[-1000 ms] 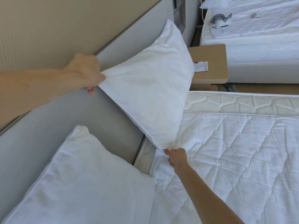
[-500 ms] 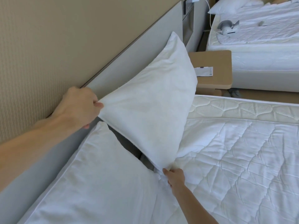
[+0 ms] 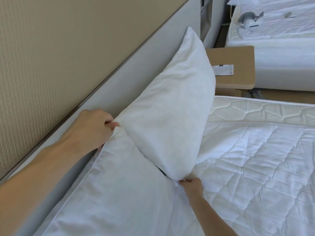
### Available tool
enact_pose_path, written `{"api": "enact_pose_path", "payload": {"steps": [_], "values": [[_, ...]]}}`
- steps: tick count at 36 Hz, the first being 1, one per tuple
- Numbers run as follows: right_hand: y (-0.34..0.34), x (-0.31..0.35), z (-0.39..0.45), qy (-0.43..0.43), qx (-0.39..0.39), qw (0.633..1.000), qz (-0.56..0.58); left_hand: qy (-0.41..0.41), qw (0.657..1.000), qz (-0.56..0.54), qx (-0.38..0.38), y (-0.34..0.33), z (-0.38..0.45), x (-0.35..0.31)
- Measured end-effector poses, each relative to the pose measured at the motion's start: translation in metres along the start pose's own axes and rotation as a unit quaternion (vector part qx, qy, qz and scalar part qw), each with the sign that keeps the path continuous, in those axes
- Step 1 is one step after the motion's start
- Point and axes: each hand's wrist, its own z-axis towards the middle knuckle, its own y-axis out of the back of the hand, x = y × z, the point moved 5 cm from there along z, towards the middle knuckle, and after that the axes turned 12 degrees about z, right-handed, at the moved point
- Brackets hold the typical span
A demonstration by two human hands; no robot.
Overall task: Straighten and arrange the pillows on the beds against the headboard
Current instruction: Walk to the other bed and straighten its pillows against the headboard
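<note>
A white pillow [image 3: 172, 106] leans upright against the grey headboard [image 3: 136, 70] on the near bed. My left hand [image 3: 95, 126] pinches its upper near corner, and my right hand [image 3: 191, 185] pinches its lower near corner at the mattress. A second white pillow [image 3: 112, 198] with a piped edge leans on the headboard closer to me; its far corner touches the held pillow. The quilted white mattress cover [image 3: 255, 167] spreads to the right.
A tan bedside table [image 3: 238, 79] with a paper card [image 3: 223, 69] stands beyond the near bed. A second bed [image 3: 281, 45] lies further off, with a small grey fan [image 3: 249, 19] and a pillow on it. A beige wall runs above the headboard.
Both hands have brought the held pillow down and nearer, until its near edge meets the closer pillow. The view has shifted forward along the headboard.
</note>
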Motion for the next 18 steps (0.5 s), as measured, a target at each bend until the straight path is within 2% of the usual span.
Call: {"api": "enact_pose_path", "payload": {"steps": [4, 10, 18], "values": [[0.000, -0.010, -0.006, -0.009, -0.020, 1.000, 0.019, 0.022, 0.999, -0.031, 0.020, -0.003, 0.007, -0.002], [-0.001, -0.014, -0.001, -0.025, -0.010, 0.997, 0.066, 0.059, 0.997, 0.004, -0.040, 0.001, 0.001, -0.003], [0.005, -0.006, 0.005, -0.031, 0.011, 0.999, 0.036, 0.032, 0.996, 0.044, -0.072, 0.000, -0.002, 0.000]]}}
